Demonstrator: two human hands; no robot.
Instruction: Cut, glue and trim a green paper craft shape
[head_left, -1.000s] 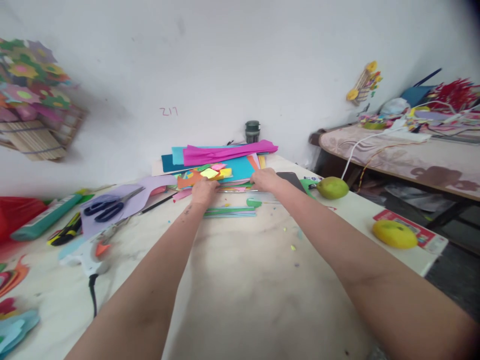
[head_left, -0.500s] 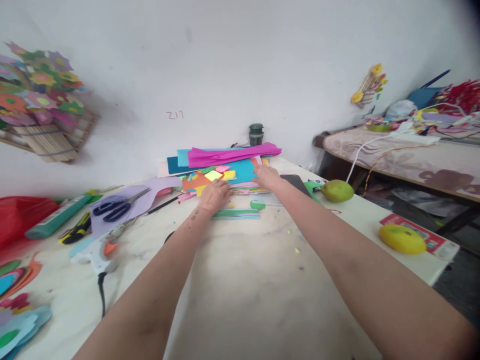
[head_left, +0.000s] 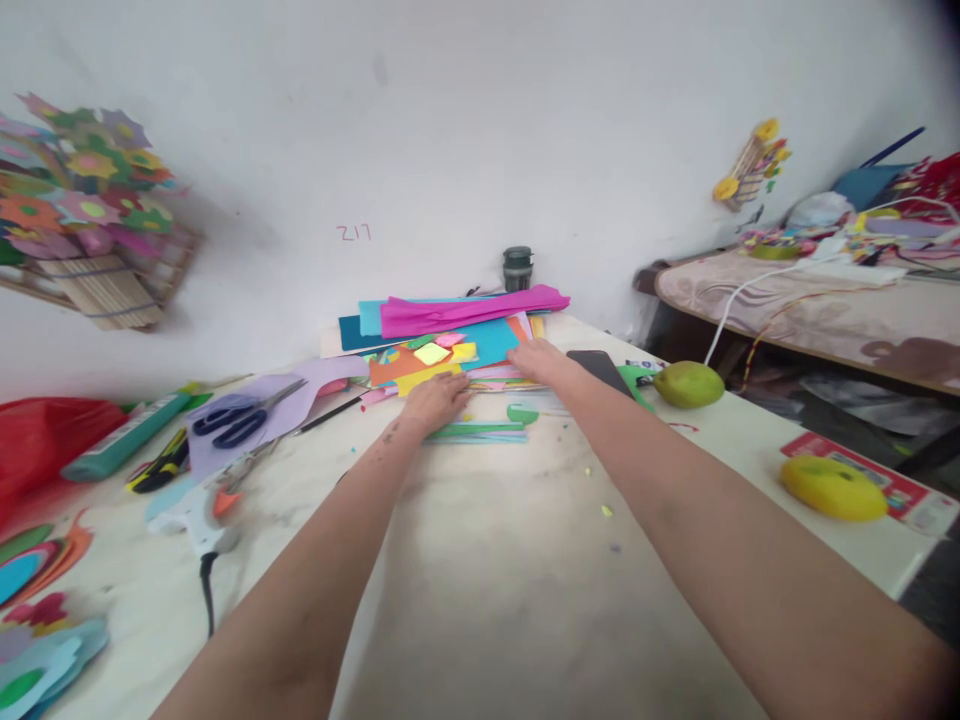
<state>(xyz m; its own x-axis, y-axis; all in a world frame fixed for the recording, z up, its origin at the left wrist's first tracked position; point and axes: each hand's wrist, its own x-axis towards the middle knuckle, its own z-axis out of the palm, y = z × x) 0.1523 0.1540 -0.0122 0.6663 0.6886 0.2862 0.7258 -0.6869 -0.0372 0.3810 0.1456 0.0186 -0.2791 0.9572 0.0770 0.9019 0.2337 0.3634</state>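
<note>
A loose pile of coloured craft paper lies at the back of the table, with an orange sheet [head_left: 385, 371], a yellow piece [head_left: 414, 382] and a blue sheet [head_left: 491, 341] in it. My left hand [head_left: 436, 400] rests flat at the pile's front edge, fingers stretched out beside the yellow piece. At the right end of the pile, my right hand [head_left: 541, 361] touches the paper with its fingers extended; its fingertips are partly blurred. Thin green and blue paper strips [head_left: 480, 433] lie just in front of my left hand. A folded magenta sheet [head_left: 472, 310] tops the stack behind.
Scissors [head_left: 244, 418] lie on purple paper at left, near a cutter [head_left: 161, 462] and a corded glue gun [head_left: 199, 520]. A black phone [head_left: 598, 370], a green mango [head_left: 690, 384] and a yellow mango [head_left: 832, 488] are at right. A dark-lidded container [head_left: 517, 268] stands by the wall.
My left hand has slid slightly toward me, showing more of the yellow piece. My right hand stays at the pile's right end. The whole view has shifted a little.
</note>
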